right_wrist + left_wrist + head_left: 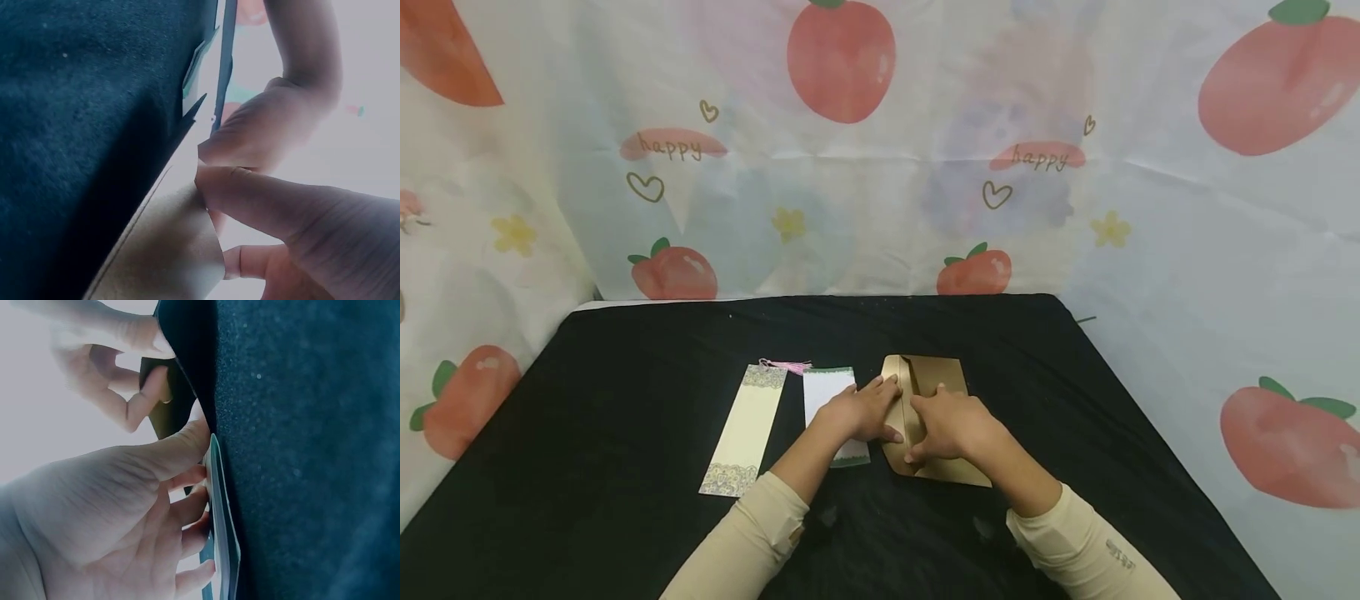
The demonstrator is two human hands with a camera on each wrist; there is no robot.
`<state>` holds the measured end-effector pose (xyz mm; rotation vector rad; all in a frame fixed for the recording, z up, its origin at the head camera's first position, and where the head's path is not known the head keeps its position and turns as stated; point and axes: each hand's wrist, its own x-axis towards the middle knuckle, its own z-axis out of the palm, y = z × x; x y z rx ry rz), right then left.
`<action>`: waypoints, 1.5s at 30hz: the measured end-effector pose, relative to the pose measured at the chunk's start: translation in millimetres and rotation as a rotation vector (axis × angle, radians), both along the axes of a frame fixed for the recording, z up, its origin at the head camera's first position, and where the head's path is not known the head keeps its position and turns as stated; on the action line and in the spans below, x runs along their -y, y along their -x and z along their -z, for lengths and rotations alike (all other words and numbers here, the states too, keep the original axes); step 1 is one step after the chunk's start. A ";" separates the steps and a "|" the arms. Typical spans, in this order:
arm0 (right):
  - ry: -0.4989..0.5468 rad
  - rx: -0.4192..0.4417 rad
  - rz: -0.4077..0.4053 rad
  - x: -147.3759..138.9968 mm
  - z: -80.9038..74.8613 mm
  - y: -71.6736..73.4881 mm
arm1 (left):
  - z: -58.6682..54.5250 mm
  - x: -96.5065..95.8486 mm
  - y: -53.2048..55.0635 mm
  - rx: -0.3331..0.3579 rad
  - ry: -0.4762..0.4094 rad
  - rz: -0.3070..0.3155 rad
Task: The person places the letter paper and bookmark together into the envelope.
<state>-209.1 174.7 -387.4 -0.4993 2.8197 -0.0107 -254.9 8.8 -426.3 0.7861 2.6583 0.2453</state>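
A gold-brown paper envelope [951,373] lies on the black cloth with its flap turned to the left. A dark gap shows at its mouth, along the crease. My left hand [867,412] rests on the flap, fingers extended and thumb at the near edge. At the mouth, my right hand [953,425] holds the front panel, index finger bent at the crease and thumb near the lower corner. Both thumbs meet the near edge of the envelope [162,244] in the right wrist view. A white card with green borders [827,383] lies partly hidden under my left hand and wrist.
Left of the white card lies a cream bookmark [745,425] with patterned ends. A pink tassel [793,367] lies at its top. Black cloth [587,433] covers the table, and a fruit-printed curtain [880,183] hangs behind and along both sides.
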 end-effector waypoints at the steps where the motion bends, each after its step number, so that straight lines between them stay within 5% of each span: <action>1: -0.006 -0.004 0.004 0.4 -1.9 0.2 | 0.2 0.6 1.2 0.001 0.007 -0.002; 8: -0.005 -0.038 0.014 3.8 -6.2 -0.6 | 6.9 4.0 8.8 -0.001 -0.009 -0.013; 17: 0.031 -0.091 0.038 4.2 -8.0 0.7 | -7.5 4.7 6.7 -0.008 -0.023 0.009; 45: 0.011 -0.115 0.035 7.9 3.4 3.0 | -16.1 8.5 6.4 -0.030 0.003 0.101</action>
